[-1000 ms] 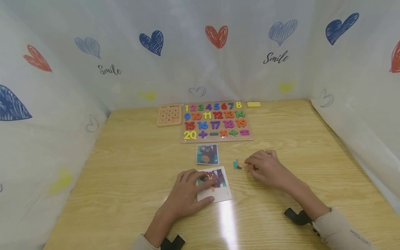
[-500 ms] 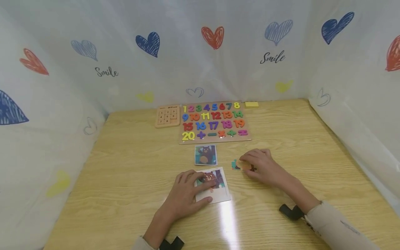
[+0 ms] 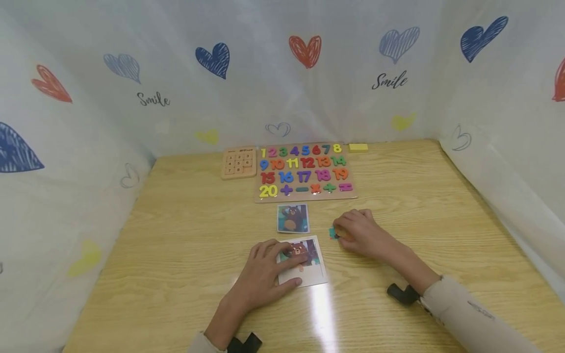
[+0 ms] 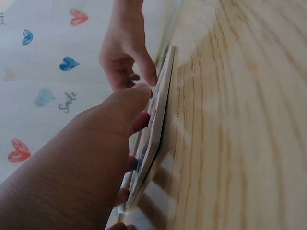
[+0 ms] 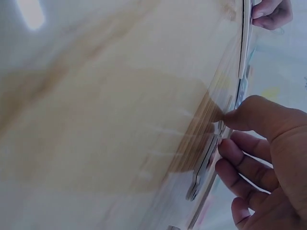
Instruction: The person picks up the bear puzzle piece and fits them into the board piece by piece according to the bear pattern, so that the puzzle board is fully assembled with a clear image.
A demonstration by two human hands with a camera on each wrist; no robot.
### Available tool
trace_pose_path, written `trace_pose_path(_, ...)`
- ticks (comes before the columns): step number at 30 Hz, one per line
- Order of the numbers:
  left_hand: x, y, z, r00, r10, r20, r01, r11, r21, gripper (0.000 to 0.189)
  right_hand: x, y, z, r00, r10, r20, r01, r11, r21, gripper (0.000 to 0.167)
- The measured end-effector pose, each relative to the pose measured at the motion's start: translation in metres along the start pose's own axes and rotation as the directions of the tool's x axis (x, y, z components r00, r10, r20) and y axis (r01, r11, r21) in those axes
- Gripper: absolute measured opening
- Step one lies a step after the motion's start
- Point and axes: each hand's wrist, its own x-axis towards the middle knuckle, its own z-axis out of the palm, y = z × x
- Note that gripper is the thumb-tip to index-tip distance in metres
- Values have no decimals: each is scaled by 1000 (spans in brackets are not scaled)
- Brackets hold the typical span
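Reckoned from the puzzle tray, with twelve o'clock lying away from the person, we list:

Puzzle tray: near the middle of the table; upper part filled with a bear picture, lower part mostly white.

Left hand: reaching in from nine o'clock; grip relaxed, fingers spread across the tray's face, thumb over its lower part, nothing clasped. We take this light rest as a way to keep the tray from sliding.

Right hand: at two o'clock, low over the table; grip drawn nearly together, thumb and fingertips seeming to pinch a tan puzzle piece, partly hidden. We judge that a fingertip hold suits something so thin.

Teal puzzle piece: between one and two o'clock, just beside the right fingertips, apart from the tray; whether it joins the tan one we cannot tell.

Picture card: just short of twelve, near the tray's far edge, showing a like bear; face up, presumably for easy comparison.

Farther off: number board at twelve, sliding number puzzle at eleven, yellow block at one, perhaps stationed there to leave working room.
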Motion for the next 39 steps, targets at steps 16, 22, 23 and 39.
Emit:
trace_pose_path(16, 0, -4, -1, 999, -15, 45, 17, 998, -56, 56, -6, -5, -4, 999, -44, -27, 44, 999, -14, 24)
trace_pose_path(22, -3, -7, -3, 999, -12, 49, 14, 998, -61, 59, -7, -14, -7, 991, -106, -81, 106, 994, 3, 23)
trace_pose_path(23, -3, -7, -4, 999, -13, 52, 16, 998, -53, 60, -7, -15, -7, 988, -120, -93, 120, 993, 1, 23)
trace_pose_path(39, -5, -10, -10, 999, -5, 51, 8, 998, -60, 67, -7, -41, -8, 978, -180, -102, 186, 981, 56, 22)
